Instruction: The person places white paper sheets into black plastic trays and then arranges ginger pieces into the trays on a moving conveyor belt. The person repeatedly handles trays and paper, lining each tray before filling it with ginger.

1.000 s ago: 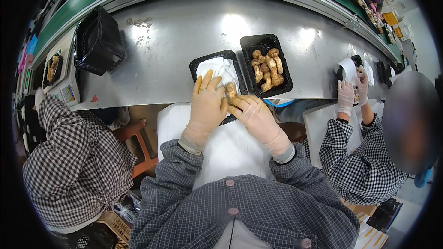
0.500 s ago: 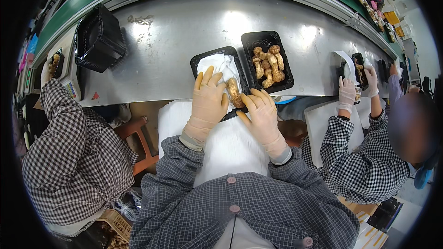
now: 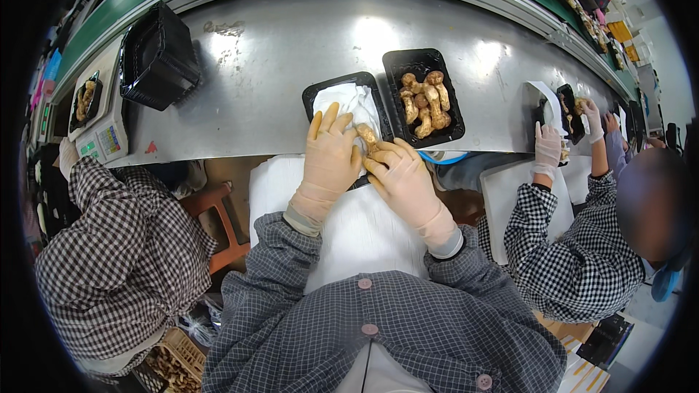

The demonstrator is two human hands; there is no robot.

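My right hand (image 3: pixel 403 177), in a pale glove with yellowed fingertips, is closed round the lower part of a brown mushroom (image 3: pixel 367 133). Beside it, my left hand (image 3: pixel 329 147), gloved the same way, lies over a white cloth (image 3: pixel 348 99) with fingers stretched out and the thumb close to the mushroom. Beneath the cloth is a black plastic tray (image 3: pixel 309 92), its near part hidden by my hands. Just to the right, several mushrooms (image 3: pixel 424 102) lie in a second black tray (image 3: pixel 451 133).
Stacked black trays (image 3: pixel 156 58) stand left on the metal table (image 3: pixel 277 44). A scale (image 3: pixel 109 135) beyond them carries a filled tray (image 3: pixel 86 100). Co-workers in checked sleeves sit at left (image 3: pixel 124 240) and right (image 3: pixel 561 247). White sheeting (image 3: pixel 364 240) covers my lap.
My right hand has closed farther round the mushroom, which now shows less. The left co-worker's hand has drawn back from the tray on the scale. The right co-worker's far hand has moved up slightly.
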